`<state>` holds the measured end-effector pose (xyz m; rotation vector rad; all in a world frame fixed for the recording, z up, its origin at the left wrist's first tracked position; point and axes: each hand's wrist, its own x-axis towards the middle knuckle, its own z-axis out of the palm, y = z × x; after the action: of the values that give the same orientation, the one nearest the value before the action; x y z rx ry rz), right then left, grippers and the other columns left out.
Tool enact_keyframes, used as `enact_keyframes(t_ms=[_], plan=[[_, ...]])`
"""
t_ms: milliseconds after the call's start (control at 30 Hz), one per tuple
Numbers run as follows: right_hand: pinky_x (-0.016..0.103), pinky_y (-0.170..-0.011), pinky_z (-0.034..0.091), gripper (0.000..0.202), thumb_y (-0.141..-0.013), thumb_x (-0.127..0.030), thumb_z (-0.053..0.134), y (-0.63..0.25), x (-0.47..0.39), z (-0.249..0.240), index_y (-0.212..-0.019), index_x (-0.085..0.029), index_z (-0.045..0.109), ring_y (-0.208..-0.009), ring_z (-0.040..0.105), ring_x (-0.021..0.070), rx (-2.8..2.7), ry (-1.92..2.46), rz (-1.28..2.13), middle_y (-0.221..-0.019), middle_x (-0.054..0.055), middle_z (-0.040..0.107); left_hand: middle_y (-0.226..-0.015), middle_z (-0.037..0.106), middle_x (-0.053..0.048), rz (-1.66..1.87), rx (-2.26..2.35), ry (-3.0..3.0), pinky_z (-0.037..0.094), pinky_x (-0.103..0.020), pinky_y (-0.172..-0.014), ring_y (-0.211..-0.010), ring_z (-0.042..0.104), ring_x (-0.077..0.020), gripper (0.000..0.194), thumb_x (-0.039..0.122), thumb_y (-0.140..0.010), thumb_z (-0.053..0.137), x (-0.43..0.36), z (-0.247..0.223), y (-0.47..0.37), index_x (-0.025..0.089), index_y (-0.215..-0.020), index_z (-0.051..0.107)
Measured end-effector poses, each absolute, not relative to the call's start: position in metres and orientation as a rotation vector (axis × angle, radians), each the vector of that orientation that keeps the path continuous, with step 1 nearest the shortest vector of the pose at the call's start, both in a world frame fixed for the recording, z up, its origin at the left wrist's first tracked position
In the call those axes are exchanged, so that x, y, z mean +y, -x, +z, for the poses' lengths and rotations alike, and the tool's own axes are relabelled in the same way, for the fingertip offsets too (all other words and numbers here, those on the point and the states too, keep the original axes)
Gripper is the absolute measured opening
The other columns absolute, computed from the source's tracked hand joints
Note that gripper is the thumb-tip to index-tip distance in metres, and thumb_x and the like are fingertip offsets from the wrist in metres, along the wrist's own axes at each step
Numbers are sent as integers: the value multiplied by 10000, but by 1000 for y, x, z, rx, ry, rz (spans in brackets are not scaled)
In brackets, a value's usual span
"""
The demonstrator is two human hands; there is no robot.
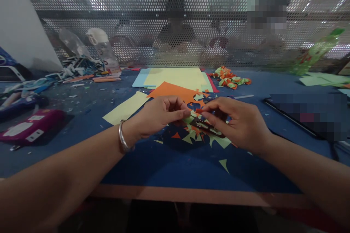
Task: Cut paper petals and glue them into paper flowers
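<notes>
My left hand (166, 111) is closed in a pinch on a small pale green paper piece (188, 119). Facing it, my right hand (236, 122) pinches a small orange paper piece (198, 110) between thumb and fingertips. The two pieces are close together, and I cannot tell whether they touch. Below my right fingers is a dark, long object (206, 126) with pale gaps, partly hidden; its kind is unclear. Green and orange paper scraps (191, 136) lie under and in front of the hands. Just behind them is an orange sheet (172, 91) with cut-out edges.
Pale yellow sheets (175, 76) are stacked at the back, beside a pile of orange and green cut pieces (229, 78). A bottle (102, 49) and a magenta case (32, 125) stand left. A dark tablet-like object (308, 114) and a green bottle (317, 52) are right. A perforated screen (131, 40) rises behind.
</notes>
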<state>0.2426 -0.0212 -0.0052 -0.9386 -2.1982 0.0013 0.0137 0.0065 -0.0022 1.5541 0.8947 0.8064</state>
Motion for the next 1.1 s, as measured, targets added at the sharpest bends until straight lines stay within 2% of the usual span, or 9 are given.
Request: enact_keyframes(t_ms=[233, 467, 567, 700, 867, 967, 1100], plan=[[279, -709, 524, 113, -952, -143, 593, -244, -23, -6, -998, -187, 686, -817, 712, 173, -2311, 785, -57, -895, 47, 751, -750, 646, 5, 815, 962, -1833, 508, -239, -662, -689, 615, -102, 135, 265, -881, 697, 8, -5, -13, 140, -885, 648], [284, -755, 549, 145, -984, -145, 543, -244, -21, -7, -1034, -187, 672, -887, 720, 185, -2407, 661, -93, -957, 77, 756, -777, 679, -7, 770, 911, -1779, 524, -241, -660, -701, 674, -115, 77, 209, -895, 658, 2, 2, -14, 144, -914, 619], [265, -787, 543, 168, -989, -116, 526, -243, -21, -6, -1051, -181, 669, -907, 711, 169, -2451, 601, -118, -976, 78, 754, -775, 682, -14, 737, 922, -1762, 506, -231, -647, -698, 660, -111, 125, 228, -875, 694, -1, 4, -15, 137, -929, 626], [250, -723, 519, 185, -993, -118, 515, -242, -23, -6, -1033, -193, 680, -904, 712, 162, -2497, 609, -209, -1028, 78, 757, -812, 683, -14, 666, 814, -1627, 506, -234, -707, -753, 651, -108, 221, 197, -805, 766, -1, 1, -15, 136, -964, 626], [267, -743, 526, 212, -1001, -143, 490, -240, -25, -6, -1071, -217, 676, -938, 714, 174, -2483, 668, -114, -1024, 69, 759, -751, 640, 14, 678, 767, -1560, 446, -207, -621, -675, 588, -86, 267, 181, -791, 759, 0, -4, -16, 142, -1010, 610], [270, -743, 531, 172, -984, -173, 535, -239, -26, -6, -1078, -212, 672, -873, 708, 169, -2348, 803, 16, -969, 55, 750, -768, 642, 6, 750, 824, -1623, 461, -224, -636, -689, 594, -97, 266, 196, -804, 741, 0, -2, -16, 145, -1022, 596], [242, -581, 481, 143, -972, -277, 591, -236, -25, -5, -1014, -189, 695, -636, 628, 123, -2224, 988, 242, -847, 28, 714, -858, 615, 2, 894, 849, -1760, 499, -232, -684, -738, 608, -99, 231, 217, -837, 719, -2, 0, -14, 167, -995, 559]])
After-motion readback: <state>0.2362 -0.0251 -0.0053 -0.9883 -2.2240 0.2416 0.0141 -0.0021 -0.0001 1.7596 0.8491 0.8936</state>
